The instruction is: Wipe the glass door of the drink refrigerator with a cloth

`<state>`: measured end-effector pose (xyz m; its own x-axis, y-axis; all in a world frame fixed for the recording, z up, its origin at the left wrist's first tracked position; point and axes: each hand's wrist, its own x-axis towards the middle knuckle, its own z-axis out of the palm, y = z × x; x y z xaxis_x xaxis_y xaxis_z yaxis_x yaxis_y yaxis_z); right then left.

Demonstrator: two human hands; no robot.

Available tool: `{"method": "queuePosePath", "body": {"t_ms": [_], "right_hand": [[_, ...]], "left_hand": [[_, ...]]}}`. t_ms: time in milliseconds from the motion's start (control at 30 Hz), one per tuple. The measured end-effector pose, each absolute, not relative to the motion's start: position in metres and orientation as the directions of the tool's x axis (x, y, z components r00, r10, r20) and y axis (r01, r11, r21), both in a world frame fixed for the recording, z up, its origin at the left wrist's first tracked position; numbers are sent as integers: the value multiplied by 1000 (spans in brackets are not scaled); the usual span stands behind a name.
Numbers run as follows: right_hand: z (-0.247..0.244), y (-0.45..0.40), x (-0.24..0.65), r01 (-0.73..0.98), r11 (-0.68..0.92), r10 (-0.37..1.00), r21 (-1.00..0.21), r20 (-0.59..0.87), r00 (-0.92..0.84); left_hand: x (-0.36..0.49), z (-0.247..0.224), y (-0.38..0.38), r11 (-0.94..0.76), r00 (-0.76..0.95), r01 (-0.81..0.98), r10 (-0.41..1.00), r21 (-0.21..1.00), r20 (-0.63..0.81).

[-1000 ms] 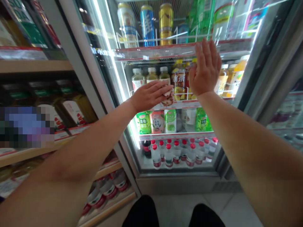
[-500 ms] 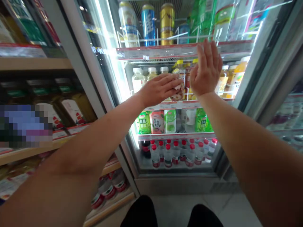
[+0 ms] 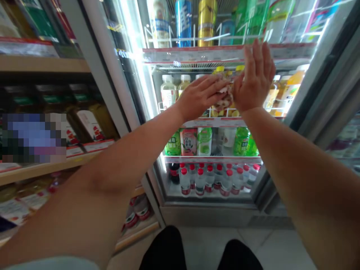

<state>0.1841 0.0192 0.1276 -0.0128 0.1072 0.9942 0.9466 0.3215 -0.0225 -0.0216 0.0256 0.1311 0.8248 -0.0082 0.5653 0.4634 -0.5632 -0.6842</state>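
Observation:
A glass-fronted drinks cooler, its frame [image 3: 208,210] at the bottom, stands before me with a lit interior. My left hand [image 3: 201,93] presses a crumpled, brown-and-white patterned cloth [image 3: 225,95] against the glass at the height of the second shelf. The cloth shows beyond its fingertips. Just right of the cloth, my right hand [image 3: 254,80] lies on the glass with its fingers stretched upward and nothing in it.
Cans, including a gold can [image 3: 207,22], stand on the cooler's top shelf. Below are juice bottles, cartons such as a pink carton [image 3: 189,141], and small red-capped bottles [image 3: 200,182]. Wooden shelves [image 3: 42,63] with bottles stand at the left.
My left hand has moved right and slightly up with the cloth, closer to my right hand. My right hand has shifted a little right. The view has shifted slightly.

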Motion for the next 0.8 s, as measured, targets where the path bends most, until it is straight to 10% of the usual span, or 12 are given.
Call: {"method": "queuePosePath", "body": {"t_ms": [233, 433, 633, 800], "right_hand": [[127, 19, 184, 943, 330, 152, -34, 988, -17], [127, 22, 186, 954, 299, 92, 10, 995, -39], [127, 21, 186, 936, 351, 130, -19, 991, -29], [126, 15, 183, 926, 370, 166, -69, 986, 7]], "left_hand": [[-52, 122, 23, -551, 847, 427, -34, -717, 530], [-78, 120, 29, -427, 584, 695, -133, -578, 801], [-100, 107, 26, -432, 896, 281, -201, -857, 395], [-126, 128, 32, -390, 677, 637, -131, -665, 725]]}}
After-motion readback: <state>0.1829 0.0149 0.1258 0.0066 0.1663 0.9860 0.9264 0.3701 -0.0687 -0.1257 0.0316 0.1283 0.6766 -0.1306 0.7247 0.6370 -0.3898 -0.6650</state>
